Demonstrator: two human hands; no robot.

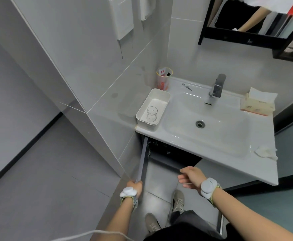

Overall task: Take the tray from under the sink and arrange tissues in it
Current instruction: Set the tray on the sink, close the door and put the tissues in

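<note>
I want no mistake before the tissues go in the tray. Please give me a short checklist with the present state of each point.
1. Tray out from under the sink and set on the counter's left end: ok.
2. Tray empty for tissues: not ok, a wire coil lies inside.
3. Tissue pack present on the counter's right end, a sheet sticking up: ok.
4. Left hand free: not ok, it grips the edge of the open cabinet door.
5. Right hand free: ok, it holds nothing.
6. Cabinet closed: not ok.
</note>
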